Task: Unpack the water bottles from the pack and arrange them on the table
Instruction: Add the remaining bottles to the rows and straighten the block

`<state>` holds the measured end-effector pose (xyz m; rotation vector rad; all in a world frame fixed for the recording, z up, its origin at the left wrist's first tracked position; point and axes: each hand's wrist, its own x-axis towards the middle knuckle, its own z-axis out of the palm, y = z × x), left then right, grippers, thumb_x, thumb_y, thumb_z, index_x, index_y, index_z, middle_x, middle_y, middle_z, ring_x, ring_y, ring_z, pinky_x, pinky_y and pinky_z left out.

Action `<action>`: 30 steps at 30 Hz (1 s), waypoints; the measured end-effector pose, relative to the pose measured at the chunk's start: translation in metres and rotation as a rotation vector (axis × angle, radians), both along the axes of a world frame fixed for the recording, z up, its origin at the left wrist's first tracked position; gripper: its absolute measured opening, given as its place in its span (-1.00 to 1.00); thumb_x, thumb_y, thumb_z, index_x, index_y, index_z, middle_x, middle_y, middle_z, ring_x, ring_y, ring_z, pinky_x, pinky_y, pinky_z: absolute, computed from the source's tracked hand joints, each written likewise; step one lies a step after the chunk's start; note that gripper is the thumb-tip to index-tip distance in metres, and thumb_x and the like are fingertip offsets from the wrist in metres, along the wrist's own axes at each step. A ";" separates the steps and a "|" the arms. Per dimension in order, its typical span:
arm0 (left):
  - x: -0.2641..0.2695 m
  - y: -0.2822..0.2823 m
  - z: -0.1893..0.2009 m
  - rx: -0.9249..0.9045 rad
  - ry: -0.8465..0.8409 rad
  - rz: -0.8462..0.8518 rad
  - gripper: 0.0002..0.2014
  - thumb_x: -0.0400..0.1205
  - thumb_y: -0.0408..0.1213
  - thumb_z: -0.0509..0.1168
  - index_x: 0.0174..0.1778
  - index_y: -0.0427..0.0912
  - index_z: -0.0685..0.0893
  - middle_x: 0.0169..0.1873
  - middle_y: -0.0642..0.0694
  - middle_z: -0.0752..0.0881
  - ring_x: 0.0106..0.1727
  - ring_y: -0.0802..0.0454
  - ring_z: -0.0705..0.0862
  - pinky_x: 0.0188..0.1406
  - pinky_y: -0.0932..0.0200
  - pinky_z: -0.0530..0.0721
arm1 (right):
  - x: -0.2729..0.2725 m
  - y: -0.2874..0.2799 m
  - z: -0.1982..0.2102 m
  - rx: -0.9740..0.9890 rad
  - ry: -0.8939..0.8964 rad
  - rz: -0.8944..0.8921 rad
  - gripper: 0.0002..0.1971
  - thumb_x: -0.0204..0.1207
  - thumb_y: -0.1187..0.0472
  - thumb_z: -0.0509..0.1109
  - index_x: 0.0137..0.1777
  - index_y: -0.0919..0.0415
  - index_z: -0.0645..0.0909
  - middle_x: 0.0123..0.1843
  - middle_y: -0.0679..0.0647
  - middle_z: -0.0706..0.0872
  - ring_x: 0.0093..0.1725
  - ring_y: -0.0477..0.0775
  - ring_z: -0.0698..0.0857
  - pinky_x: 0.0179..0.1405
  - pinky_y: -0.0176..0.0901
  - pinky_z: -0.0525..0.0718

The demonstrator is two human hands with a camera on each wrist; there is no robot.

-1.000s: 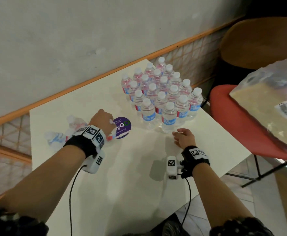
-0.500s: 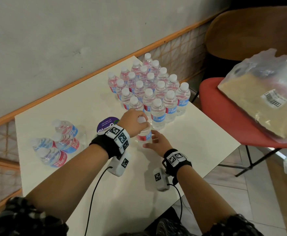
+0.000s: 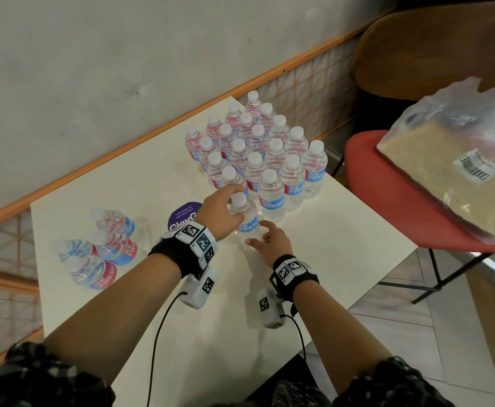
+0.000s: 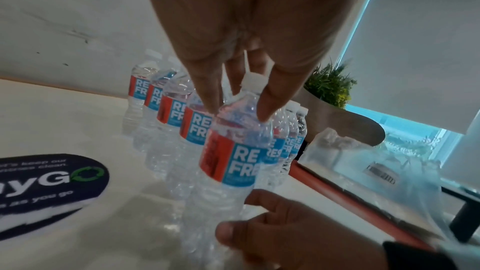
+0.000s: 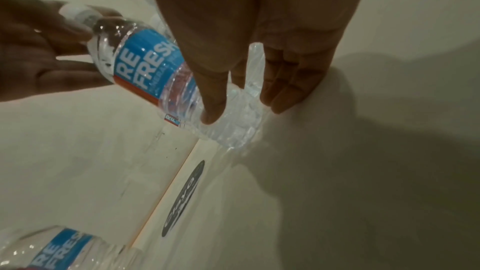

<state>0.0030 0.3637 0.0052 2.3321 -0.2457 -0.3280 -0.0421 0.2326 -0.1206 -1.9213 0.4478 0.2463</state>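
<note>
While my left hand [image 3: 221, 214] pinches the bottle [image 3: 247, 218] by its neck and shoulder, just under the white cap, my right hand [image 3: 271, 243] cups its base with thumb and fingers curved round the clear plastic. It sits at the near corner of the standing group [image 3: 258, 151] on the table [image 3: 343, 239], close beside its neighbours. Four more bottles [image 3: 99, 251] lie on their sides to my left. If I let go while it leans, I judge it could tip into the front row and topple several. Thin plastic may buckle under my thumb, and the lying ones could roll toward the edge.
</note>
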 end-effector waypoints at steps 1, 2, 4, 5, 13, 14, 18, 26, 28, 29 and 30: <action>-0.001 0.000 -0.002 0.033 -0.012 0.049 -0.46 0.42 -0.19 0.52 0.31 0.00 0.53 0.17 0.00 0.64 0.17 -0.02 0.64 0.19 0.01 0.63 | 0.001 0.001 -0.001 -0.002 0.010 -0.013 -0.37 0.40 -0.05 0.52 0.45 0.00 0.42 0.19 0.13 0.59 0.02 -0.03 0.54 0.06 -0.23 0.46; -0.002 0.000 -0.004 0.091 0.010 0.084 -0.37 0.37 -0.05 0.55 0.34 -0.02 0.50 0.15 0.01 0.64 0.14 0.00 0.63 0.19 0.02 0.62 | 0.002 0.001 -0.001 0.005 0.022 -0.022 -0.37 0.39 -0.07 0.52 0.43 0.01 0.42 0.17 0.12 0.60 0.01 -0.02 0.55 0.04 -0.23 0.46; -0.003 -0.003 -0.007 0.221 0.109 0.070 -0.32 0.35 0.12 0.52 0.33 -0.05 0.49 0.10 -0.04 0.69 0.13 -0.05 0.67 0.20 0.00 0.64 | 0.003 0.000 -0.004 0.036 0.041 -0.042 -0.39 0.38 -0.05 0.53 0.40 0.03 0.43 0.12 0.08 0.61 0.00 -0.01 0.56 0.03 -0.22 0.47; -0.003 -0.005 -0.008 0.238 0.154 0.041 -0.38 0.39 0.11 0.50 0.30 -0.07 0.52 0.09 -0.10 0.72 0.12 -0.11 0.70 0.19 -0.04 0.66 | 0.003 -0.001 -0.005 0.069 0.044 -0.069 -0.41 0.38 -0.02 0.54 0.38 0.05 0.43 0.08 0.06 0.60 -0.01 0.01 0.58 0.04 -0.20 0.52; 0.013 -0.011 -0.025 0.165 0.166 0.038 -0.54 0.44 -0.06 0.51 0.24 -0.08 0.62 0.03 -0.18 0.78 0.09 -0.20 0.74 0.15 -0.07 0.69 | 0.001 -0.027 -0.006 0.587 0.017 -0.379 -0.39 0.50 0.21 0.47 0.46 0.01 0.26 0.01 0.16 0.71 -0.01 0.08 0.77 -0.07 -0.07 0.75; 0.014 -0.011 -0.030 0.178 0.167 0.042 -0.59 0.45 -0.08 0.50 0.19 -0.10 0.65 0.01 -0.19 0.79 0.06 -0.21 0.74 0.13 -0.03 0.69 | 0.001 -0.028 -0.005 0.613 0.013 -0.381 -0.39 0.51 0.23 0.46 0.49 -0.03 0.25 0.04 0.19 0.71 -0.01 0.08 0.77 -0.08 -0.09 0.75; 0.014 -0.013 -0.046 0.175 0.178 0.081 -0.69 0.47 -0.16 0.49 0.05 -0.23 0.69 -0.02 -0.27 0.78 0.04 -0.28 0.74 0.05 -0.01 0.66 | -0.001 -0.031 -0.001 0.672 0.008 -0.410 -0.46 0.56 0.26 0.40 0.49 -0.02 0.33 0.07 0.22 0.70 -0.07 0.05 0.78 -0.19 -0.15 0.75; 0.016 -0.007 -0.060 0.157 0.177 0.078 -0.61 0.47 -0.18 0.49 0.19 -0.21 0.66 0.07 -0.14 0.77 0.11 -0.10 0.73 0.19 -0.02 0.66 | 0.003 -0.035 -0.005 0.752 0.049 -0.468 -0.54 0.58 0.22 0.38 0.46 0.04 0.42 0.11 0.29 0.74 0.01 0.14 0.81 -0.06 0.04 0.79; 0.015 -0.004 -0.057 0.233 0.177 0.066 -0.63 0.51 -0.23 0.45 0.22 -0.24 0.63 0.08 -0.15 0.76 0.13 -0.10 0.71 0.17 0.08 0.62 | 0.004 -0.039 -0.005 0.784 0.067 -0.468 -0.57 0.59 0.24 0.37 0.44 0.05 0.43 0.10 0.31 0.74 0.03 0.17 0.80 0.02 0.09 0.77; 0.015 0.000 -0.052 0.274 0.178 0.066 -0.64 0.53 -0.25 0.41 0.24 -0.24 0.62 0.07 -0.14 0.75 0.13 -0.11 0.70 0.15 0.10 0.61 | 0.004 -0.040 -0.004 0.806 0.075 -0.473 -0.58 0.60 0.25 0.36 0.43 0.06 0.43 0.09 0.32 0.74 0.04 0.19 0.79 0.07 0.12 0.75; 0.015 0.006 -0.046 0.312 0.165 0.070 -0.65 0.55 -0.26 0.37 0.25 -0.22 0.62 0.06 -0.13 0.76 0.14 -0.12 0.70 0.14 0.10 0.61 | 0.004 -0.042 -0.004 0.828 0.080 -0.479 -0.59 0.60 0.26 0.35 0.43 0.07 0.42 0.09 0.33 0.74 0.04 0.21 0.79 0.10 0.15 0.74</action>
